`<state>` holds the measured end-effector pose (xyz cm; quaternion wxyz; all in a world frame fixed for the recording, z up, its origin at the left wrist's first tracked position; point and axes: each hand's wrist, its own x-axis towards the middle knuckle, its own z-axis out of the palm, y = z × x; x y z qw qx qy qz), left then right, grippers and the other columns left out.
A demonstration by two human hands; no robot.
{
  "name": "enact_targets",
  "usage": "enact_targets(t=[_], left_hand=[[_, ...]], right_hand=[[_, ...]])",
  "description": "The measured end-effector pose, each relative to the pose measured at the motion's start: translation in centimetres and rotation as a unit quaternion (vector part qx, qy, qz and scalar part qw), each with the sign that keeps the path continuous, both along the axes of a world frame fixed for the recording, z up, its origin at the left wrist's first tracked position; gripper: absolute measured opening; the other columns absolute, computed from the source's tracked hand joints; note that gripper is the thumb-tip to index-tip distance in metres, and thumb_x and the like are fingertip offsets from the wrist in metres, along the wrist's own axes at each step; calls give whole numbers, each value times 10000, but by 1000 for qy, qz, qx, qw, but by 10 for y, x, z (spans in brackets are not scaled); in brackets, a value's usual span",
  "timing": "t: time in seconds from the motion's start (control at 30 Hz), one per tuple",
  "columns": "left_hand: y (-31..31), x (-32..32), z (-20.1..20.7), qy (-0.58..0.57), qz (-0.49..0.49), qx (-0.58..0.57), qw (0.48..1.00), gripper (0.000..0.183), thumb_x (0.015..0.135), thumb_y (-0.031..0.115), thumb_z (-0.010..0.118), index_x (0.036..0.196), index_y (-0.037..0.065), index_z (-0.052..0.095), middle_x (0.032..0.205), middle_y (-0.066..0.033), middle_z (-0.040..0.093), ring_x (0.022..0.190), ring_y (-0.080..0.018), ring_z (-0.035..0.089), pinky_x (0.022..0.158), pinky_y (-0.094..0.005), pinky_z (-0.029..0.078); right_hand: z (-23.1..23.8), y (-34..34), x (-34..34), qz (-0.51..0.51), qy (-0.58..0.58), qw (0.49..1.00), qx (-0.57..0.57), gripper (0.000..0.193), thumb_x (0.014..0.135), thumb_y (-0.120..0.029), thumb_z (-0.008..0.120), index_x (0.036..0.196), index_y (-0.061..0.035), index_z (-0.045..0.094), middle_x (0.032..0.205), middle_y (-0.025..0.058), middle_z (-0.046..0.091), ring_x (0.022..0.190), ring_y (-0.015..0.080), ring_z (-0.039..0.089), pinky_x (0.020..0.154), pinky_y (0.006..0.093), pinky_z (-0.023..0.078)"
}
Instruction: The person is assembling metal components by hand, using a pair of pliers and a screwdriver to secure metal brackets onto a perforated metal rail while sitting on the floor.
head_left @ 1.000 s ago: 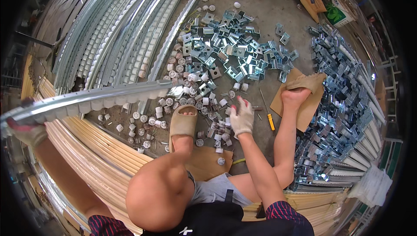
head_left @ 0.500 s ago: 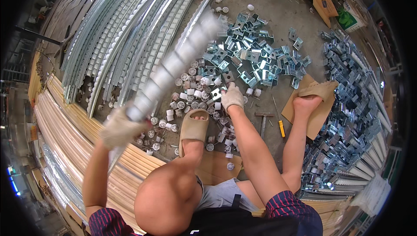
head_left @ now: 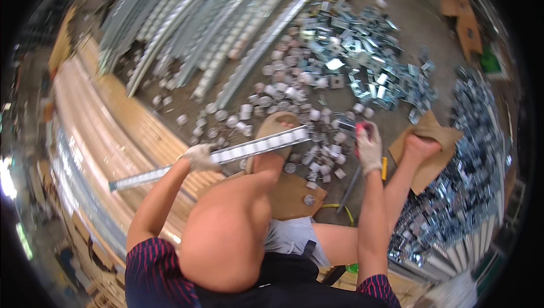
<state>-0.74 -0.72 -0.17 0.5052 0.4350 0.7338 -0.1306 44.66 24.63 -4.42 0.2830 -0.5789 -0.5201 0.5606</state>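
My left hand (head_left: pixel 199 158), in a pale glove, is closed round a long metal roller track (head_left: pixel 258 147) lined with white rollers. The track slants across in front of me, passing over my left sandal (head_left: pixel 279 120). My right hand (head_left: pixel 369 145), gloved, with red at its fingers, is bent in a pinch. At its fingertips shows a small metal bracket (head_left: pixel 343 122), partly blurred. Loose white rollers (head_left: pixel 272 95) lie scattered beyond the track. Past them is a heap of shiny metal brackets (head_left: pixel 368 53).
More roller tracks (head_left: pixel 198 30) lie side by side at the far left. Long wrapped strips (head_left: pixel 96 121) run along the left. A large bracket pile (head_left: pixel 453 183) fills the right. Cardboard (head_left: pixel 294 194) lies beneath me, and a yellow handle (head_left: pixel 385 167) is beside my right wrist.
The track in my left hand has swung down from steeply raised to nearly level. My right hand has drawn back from the bracket heap with a bracket at its fingers. The view has shifted.
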Motion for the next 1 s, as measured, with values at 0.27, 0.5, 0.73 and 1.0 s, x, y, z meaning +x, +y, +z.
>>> enact_targets(t=[0.27, 0.5, 0.73, 1.0], left_hand=[[23, 54, 21, 64, -112, 307, 943, 1054, 719, 589, 852, 1545, 47, 483, 1608, -315, 395, 1523, -526, 325, 1224, -578, 347], [152, 145, -4, 12, -205, 298, 932, 558, 716, 338, 837, 1181, 52, 721, 1215, -185, 689, 1176, -357, 639, 1027, -439, 528], [161, 158, 18, -81, -75, 309, 945, 536, 663, 116, 791, 1181, 34, 679, 1090, -244, 727, 1092, -390, 719, 953, -472, 573], [163, 156, 15, -83, -108, 194, 972, 746, 699, 450, 865, 1260, 26, 614, 1101, -253, 743, 1090, -402, 718, 972, -477, 556]], right_hand=[[23, -39, 9, -41, -107, 961, -252, 505, 1027, -601, 529, 1089, -116, 657, 717, 42, 630, 554, 187, 603, 482, 334, 484], [-43, -55, 28, 98, -80, 964, -234, 575, 1017, -715, 526, 1050, -150, 631, 625, 10, 586, 462, 147, 560, 364, 273, 419], [46, -77, -9, 146, 54, 948, -276, 315, 954, -277, 804, 1174, -97, 670, 713, -74, 534, 524, 42, 456, 434, 230, 306], [60, -64, -43, 233, -237, 930, 160, 419, 765, -256, 822, 1079, 0, 713, 890, 164, 618, 824, 340, 633, 731, 407, 514]])
